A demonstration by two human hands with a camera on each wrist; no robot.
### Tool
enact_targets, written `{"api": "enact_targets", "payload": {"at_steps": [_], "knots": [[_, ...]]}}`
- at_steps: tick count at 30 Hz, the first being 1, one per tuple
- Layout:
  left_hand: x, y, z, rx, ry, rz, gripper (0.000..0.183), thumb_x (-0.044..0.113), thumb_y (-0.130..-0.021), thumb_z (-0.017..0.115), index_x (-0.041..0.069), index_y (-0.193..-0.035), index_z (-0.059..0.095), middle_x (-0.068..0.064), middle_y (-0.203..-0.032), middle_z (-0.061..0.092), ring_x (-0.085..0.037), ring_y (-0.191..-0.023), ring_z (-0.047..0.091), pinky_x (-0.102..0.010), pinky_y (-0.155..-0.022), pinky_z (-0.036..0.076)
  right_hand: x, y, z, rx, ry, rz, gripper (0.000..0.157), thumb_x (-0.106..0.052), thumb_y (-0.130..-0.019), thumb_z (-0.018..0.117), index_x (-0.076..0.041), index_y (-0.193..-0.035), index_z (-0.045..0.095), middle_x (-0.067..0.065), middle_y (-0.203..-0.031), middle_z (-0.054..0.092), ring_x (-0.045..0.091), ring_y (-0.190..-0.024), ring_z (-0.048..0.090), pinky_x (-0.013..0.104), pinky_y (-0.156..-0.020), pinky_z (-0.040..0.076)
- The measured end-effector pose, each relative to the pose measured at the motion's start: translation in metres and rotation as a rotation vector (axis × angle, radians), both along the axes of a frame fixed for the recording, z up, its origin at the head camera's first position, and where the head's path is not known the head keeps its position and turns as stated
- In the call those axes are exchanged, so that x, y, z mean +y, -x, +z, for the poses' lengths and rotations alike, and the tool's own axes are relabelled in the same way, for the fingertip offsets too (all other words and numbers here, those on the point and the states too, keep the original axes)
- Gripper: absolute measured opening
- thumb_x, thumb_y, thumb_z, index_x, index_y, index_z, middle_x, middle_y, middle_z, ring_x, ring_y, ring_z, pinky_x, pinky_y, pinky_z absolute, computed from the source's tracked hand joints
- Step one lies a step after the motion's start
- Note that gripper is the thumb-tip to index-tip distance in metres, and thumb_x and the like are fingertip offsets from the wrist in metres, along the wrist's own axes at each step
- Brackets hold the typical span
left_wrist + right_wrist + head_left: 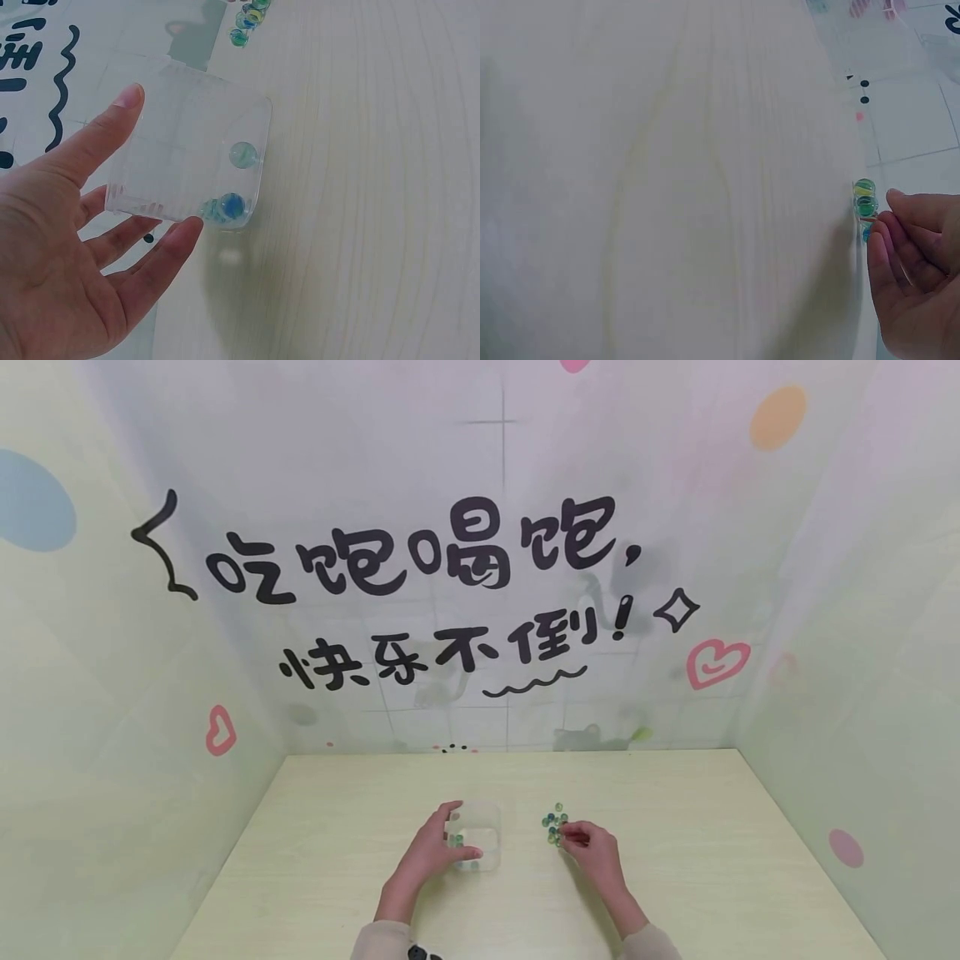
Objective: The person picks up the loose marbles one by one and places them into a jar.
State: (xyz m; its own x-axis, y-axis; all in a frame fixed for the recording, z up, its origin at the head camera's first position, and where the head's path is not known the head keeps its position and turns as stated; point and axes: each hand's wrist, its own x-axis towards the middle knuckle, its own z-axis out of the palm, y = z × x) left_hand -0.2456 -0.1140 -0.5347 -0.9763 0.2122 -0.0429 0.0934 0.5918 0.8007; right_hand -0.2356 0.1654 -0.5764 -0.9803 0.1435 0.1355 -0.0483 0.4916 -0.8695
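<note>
A clear plastic box (489, 814) stands tilted or upright on the table, I cannot tell which; my left hand (431, 852) grips it, thumb on one side and fingers on the other. Inside, several glass marbles (232, 205) have gathered toward one side. To the right lies a loose cluster of green, blue and yellowish glass marbles (552, 820). At the cluster's right edge is my right hand (596, 852), its bent fingers reaching the marbles. In the right wrist view a small gap shows between thumb and fingers, close beside marbles (865, 204); no marble is visible in that gap.
The light wood-grain table (720, 860) runs back to a printed wall (420, 710) with large black lettering. Patterned side walls (847, 693) rise along its left and right edges. Between the box and the loose marbles lies a strip of bare tabletop.
</note>
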Motion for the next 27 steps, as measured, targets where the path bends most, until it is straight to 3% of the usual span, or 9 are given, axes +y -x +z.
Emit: {"api": "enact_targets", "payload": {"at_steps": [27], "knots": [[0.0, -0.0023, 0.0042, -0.009, 0.006, 0.001, 0.089, 0.026, -0.078, 0.086, 0.005, -0.149, 0.038, -0.027, -0.144, 0.049, -0.048, -0.119, 0.056, -0.057, -0.091, 0.052, -0.0028, 0.003, -0.0044, -0.036, -0.12, 0.01, 0.013, 0.004, -0.077, 0.076, -0.002, -0.088, 0.074, 0.006, -0.082, 0.072, 0.012, -0.075, 0.062, 0.017, -0.065, 0.05]]}}
